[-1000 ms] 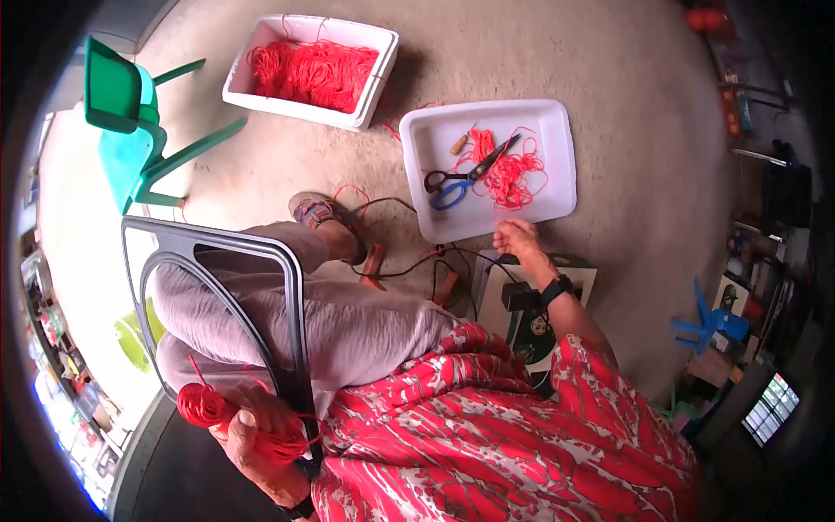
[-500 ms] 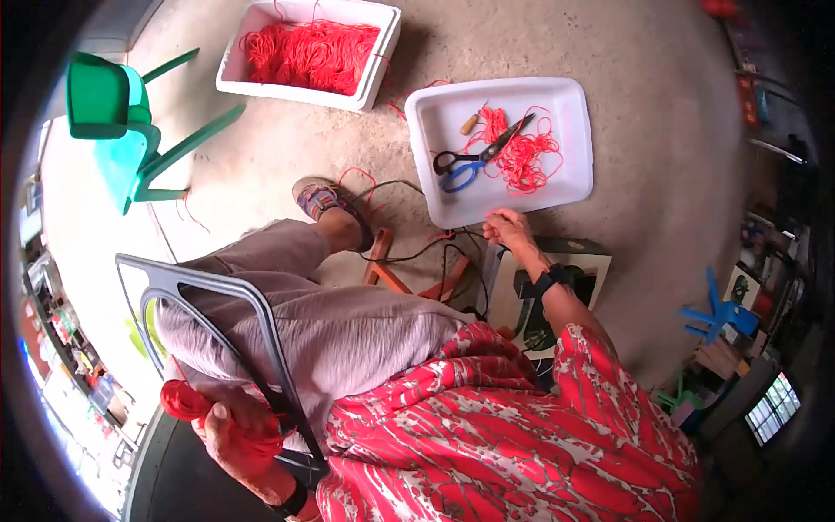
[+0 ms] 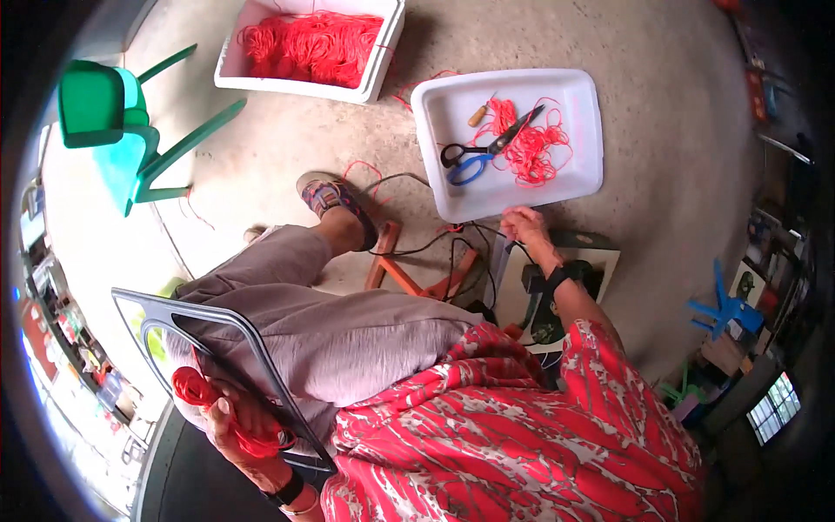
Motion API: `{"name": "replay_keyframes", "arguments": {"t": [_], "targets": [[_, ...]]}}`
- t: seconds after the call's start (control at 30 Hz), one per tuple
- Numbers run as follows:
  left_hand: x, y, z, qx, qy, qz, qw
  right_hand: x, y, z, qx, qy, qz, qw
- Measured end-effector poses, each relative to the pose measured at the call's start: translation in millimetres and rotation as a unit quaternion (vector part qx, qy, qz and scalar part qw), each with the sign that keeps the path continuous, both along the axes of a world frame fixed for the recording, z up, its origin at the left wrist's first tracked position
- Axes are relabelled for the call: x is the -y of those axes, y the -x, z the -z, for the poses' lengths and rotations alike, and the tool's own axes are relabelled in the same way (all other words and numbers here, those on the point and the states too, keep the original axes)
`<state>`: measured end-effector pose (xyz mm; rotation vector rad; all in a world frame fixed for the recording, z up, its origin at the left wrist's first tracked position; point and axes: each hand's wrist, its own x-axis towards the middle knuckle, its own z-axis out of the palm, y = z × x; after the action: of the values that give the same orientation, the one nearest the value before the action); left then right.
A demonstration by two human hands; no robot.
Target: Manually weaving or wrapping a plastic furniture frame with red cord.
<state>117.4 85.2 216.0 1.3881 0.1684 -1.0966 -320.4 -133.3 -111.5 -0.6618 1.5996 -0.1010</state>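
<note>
My left hand [image 3: 233, 428] is closed around a bundle of red cord [image 3: 193, 387], beside a dark frame with a rounded opening [image 3: 261, 344] at my lap. Part of the cord is hidden by the fingers. At the near edge of a white plastic tray [image 3: 470, 207], my right hand [image 3: 524, 228] has its fingers curled together; whatever they hold, if anything, is too small to make out. In the tray lie scissors [image 3: 503, 142] with one black and one blue handle loop, a wooden-handled tool [image 3: 477, 115] and a loose tangle of red cord [image 3: 535, 157].
A white box [image 3: 374, 74] full of red cord [image 3: 313, 48] stands farther away. Green plastic chairs [image 3: 130, 148] are at the far left. Black cables [image 3: 409, 252] and an orange wooden stand [image 3: 404, 274] lie by my foot. A carton [image 3: 600, 261] sits beneath my right forearm.
The whole view has shifted slightly, with the tray now a little farther up and right. My left hand still grips the red cord; my right hand keeps its curled pose by the tray.
</note>
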Motion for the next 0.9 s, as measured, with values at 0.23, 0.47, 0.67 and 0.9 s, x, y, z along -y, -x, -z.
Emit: {"name": "replay_keyframes", "arguments": {"t": [0.23, 0.47, 0.67, 0.9], "targets": [[-6, 7, -7, 0.022, 0.017, -0.009, 1.0, -38, -34, -7, 0.058, -0.078, -0.105, 0.99], [-12, 10, -9, -0.007, 0.035, -0.031, 0.999, -50, -66, -16, 0.071, -0.032, -0.201, 0.976], [-18, 15, -12, -0.032, 0.029, -0.071, 0.997, -37, -145, -24, 0.16, 0.0, -0.228, 0.96], [-16, 21, -22, -0.038, 0.022, -0.134, 0.99, -13, -222, 35, 0.093, 0.379, -0.466, 0.795]]}}
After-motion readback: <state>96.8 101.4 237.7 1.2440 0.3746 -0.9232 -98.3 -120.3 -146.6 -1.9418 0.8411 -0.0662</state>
